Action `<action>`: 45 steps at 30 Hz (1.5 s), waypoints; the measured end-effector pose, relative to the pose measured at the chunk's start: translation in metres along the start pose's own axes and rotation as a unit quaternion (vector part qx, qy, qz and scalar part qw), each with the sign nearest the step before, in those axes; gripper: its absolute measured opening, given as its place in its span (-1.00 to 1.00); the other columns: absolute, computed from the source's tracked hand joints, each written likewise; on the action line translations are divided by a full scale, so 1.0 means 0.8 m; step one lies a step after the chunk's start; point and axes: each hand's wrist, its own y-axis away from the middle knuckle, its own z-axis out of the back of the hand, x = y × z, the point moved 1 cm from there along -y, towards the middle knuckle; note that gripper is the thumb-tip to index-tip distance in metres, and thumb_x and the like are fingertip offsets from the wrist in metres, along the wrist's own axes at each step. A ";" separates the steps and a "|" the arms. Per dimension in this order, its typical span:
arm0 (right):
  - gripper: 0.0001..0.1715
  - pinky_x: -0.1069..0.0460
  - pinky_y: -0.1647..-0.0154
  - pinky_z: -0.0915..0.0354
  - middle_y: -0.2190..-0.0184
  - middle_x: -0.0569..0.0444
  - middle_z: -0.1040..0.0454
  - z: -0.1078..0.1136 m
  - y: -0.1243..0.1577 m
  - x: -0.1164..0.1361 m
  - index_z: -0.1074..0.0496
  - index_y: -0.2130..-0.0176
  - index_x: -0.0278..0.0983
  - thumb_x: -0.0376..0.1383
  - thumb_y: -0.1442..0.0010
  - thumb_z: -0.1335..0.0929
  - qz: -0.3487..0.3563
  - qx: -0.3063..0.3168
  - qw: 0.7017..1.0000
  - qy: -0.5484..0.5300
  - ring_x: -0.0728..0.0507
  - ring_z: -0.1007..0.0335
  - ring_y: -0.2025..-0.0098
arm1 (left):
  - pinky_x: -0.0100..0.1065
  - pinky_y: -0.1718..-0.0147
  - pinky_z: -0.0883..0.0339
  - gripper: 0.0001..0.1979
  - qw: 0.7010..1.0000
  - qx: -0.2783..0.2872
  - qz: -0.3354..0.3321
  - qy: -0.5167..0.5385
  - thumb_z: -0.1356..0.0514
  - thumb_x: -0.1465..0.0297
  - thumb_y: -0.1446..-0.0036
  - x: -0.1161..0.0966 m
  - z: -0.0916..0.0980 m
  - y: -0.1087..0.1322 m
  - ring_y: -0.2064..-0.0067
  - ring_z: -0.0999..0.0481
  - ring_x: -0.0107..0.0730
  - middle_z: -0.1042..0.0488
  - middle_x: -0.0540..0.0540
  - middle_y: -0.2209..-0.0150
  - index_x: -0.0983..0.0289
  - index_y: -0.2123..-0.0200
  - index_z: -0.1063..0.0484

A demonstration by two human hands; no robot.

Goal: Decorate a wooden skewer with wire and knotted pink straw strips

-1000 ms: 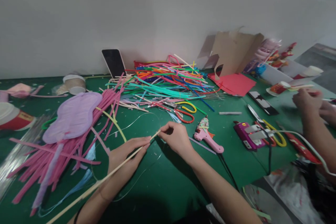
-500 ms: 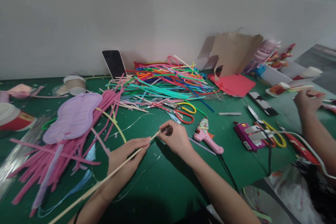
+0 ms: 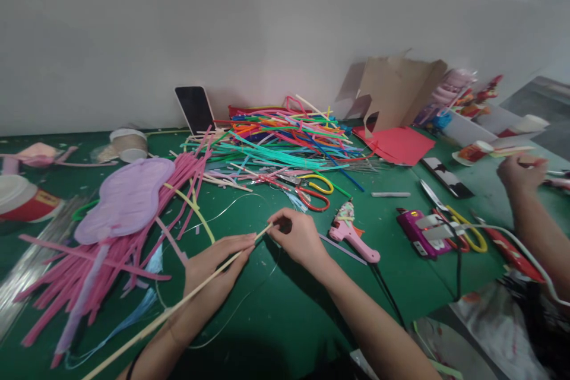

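A long, thin wooden stick [image 3: 171,310] slants up from the bottom left to the middle of the table. My left hand [image 3: 218,270] is closed round it near its upper end, thumb and fingers pinching it. At the stick's tip my right hand [image 3: 298,234] pinches with thumb and forefinger. A fine clear thread [image 3: 243,300] curves from below my right hand down toward my left forearm; whether the right fingers also hold it is hidden. Left of my hands lies a lilac fuzzy fan-shaped piece [image 3: 127,199] on pink pipe cleaners [image 3: 47,300], beside a light blue tassel [image 3: 133,314].
Multicoloured pipe cleaners [image 3: 280,142] are heaped at the back, with scissors [image 3: 314,193] before them. A pink glue gun [image 3: 354,237] and its cord lie right of my hands, near a purple power block [image 3: 421,231]. A phone [image 3: 195,110] leans on the wall. Another person's hand [image 3: 521,172] is far right.
My hands stay almost in place on the stick. The thread below my right hand has shifted slightly, and the view has moved a little.
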 end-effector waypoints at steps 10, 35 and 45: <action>-0.90 0.06 0.32 -0.32 0.43 0.11 -0.56 0.002 -0.001 -0.002 -0.51 0.34 -0.25 -0.36 -0.03 -0.43 0.019 0.000 0.999 0.031 -0.06 -0.49 0.38 | -0.38 0.11 -0.50 -0.91 1.000 -0.007 0.012 -0.009 -0.27 0.36 -0.16 0.001 0.002 0.000 0.23 -0.66 -0.30 -0.67 0.02 0.26 0.15 0.28 -0.60; -0.28 0.05 0.25 -0.37 0.07 -0.01 -0.49 0.011 -0.001 0.001 -0.46 0.00 -0.25 -0.14 0.15 -0.60 -0.088 0.177 0.946 -0.258 -0.07 -0.44 0.19 | -0.35 0.30 -0.54 -0.76 0.939 -0.050 0.256 0.226 -0.41 0.22 0.05 0.024 0.014 -0.010 0.33 -0.64 -0.26 -0.67 0.13 0.29 0.25 0.35 -0.59; -0.73 0.13 0.39 -0.22 0.39 0.15 -0.39 -0.008 0.000 0.001 -0.54 0.23 -0.27 -0.20 -0.08 -0.53 -0.211 0.238 0.735 -0.598 0.03 -0.28 0.37 | -0.44 0.37 -0.53 -0.75 0.855 -0.085 0.309 0.409 -0.50 0.32 0.20 0.020 0.011 -0.017 0.39 -0.61 -0.36 -0.65 0.12 0.37 0.29 0.45 -0.57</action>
